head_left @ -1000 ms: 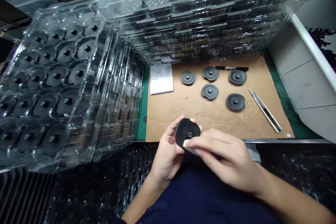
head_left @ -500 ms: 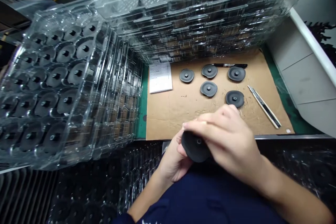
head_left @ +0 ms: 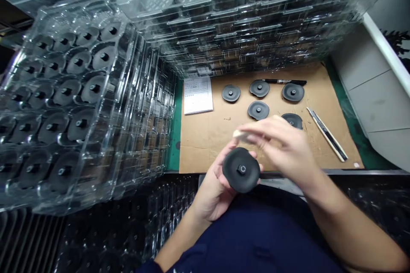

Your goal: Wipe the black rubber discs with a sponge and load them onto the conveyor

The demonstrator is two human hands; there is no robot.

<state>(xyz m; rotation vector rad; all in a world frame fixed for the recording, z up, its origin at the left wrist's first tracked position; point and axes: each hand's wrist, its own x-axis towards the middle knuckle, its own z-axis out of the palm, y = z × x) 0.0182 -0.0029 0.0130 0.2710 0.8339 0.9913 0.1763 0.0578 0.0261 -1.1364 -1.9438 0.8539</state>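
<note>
- Stacked clear plastic trays fill the left side and rise across the top, with a black disc seated in each visible pocket.
- The left hand is cupped palm up, its fingers curled under the rim of a black disc, holding it near the person's lap with the central stud facing up.
- The disc looks light and fairly stiff, probably moulded rubber or plastic, and possibly a little slippery. Its rim seems the safest place to hold.
- A printed sheet lies on the cardboard, beside five more black discs.
- The right hand hovers above the held disc, fingers drawn together around a small pale tip; whether it grips anything, I cannot tell.
- A marker pen and a utility knife lie on the cardboard.
</note>
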